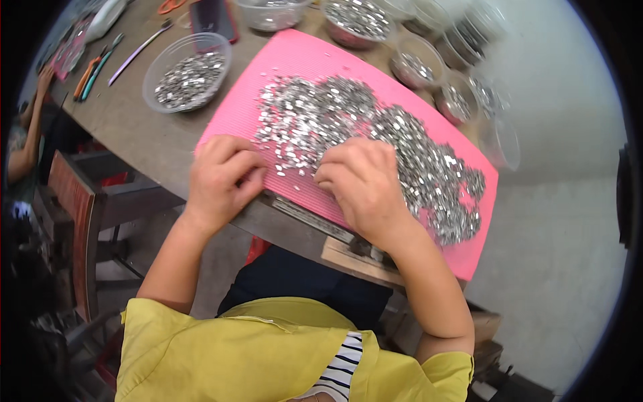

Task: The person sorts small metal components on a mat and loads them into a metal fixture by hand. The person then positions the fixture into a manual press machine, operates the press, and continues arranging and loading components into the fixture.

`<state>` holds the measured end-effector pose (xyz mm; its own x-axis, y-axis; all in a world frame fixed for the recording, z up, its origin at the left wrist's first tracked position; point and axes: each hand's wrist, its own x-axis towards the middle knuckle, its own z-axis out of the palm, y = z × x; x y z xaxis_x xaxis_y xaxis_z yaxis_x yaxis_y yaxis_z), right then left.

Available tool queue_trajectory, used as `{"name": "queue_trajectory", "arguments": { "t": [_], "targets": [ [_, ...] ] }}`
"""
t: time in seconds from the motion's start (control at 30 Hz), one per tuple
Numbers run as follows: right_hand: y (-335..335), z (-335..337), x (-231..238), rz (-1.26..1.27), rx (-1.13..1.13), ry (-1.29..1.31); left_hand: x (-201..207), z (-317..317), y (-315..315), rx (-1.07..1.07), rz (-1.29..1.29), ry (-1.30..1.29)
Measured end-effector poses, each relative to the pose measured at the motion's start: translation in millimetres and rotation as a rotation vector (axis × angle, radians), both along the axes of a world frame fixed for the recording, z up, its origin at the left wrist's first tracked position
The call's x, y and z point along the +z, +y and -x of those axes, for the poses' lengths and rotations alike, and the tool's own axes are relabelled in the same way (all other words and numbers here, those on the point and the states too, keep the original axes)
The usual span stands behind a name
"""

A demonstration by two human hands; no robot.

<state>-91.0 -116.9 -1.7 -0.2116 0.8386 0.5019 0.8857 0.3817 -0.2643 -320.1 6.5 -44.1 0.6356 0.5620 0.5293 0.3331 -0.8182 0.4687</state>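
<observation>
Small shiny silver metal pieces (429,161) lie spread in a wide heap over a pink ribbed mat (234,114). My right hand (362,177) rests at the near side of the heap with its fingers curled down; its fingertips are among the pieces and what they pinch is hidden. My left hand (224,174) is at the mat's near left edge, thumb and fingers bent together; anything between them is too small to make out. A long metal strip with markings (311,218) runs along the table edge below the mat, between my hands.
Left of the mat stands a clear tub (151,80) of silver pieces. More tubs (358,23) line the mat's far side. A phone (213,23), a toothbrush (139,52) and pliers (90,77) lie on the table (127,134). A wooden chair (74,234) stands left; another person's arm (37,127) shows beyond.
</observation>
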Motion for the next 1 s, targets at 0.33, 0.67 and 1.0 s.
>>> {"name": "queue_trajectory", "arguments": {
  "t": [0.33, 0.67, 1.0],
  "targets": [
    [-155, -25, -3, 0.070, -0.535, 0.255, -7, 14, 10, 0.032, 0.043, 0.092],
    [-196, -13, -27, -0.033, -0.690, 0.454, -2, 29, 22, 0.056, 0.133, 0.181],
    [-176, 3, -40, -0.056, -0.589, 0.361, 3, 25, 7, 0.031, -0.114, 0.295]
  ]
}}
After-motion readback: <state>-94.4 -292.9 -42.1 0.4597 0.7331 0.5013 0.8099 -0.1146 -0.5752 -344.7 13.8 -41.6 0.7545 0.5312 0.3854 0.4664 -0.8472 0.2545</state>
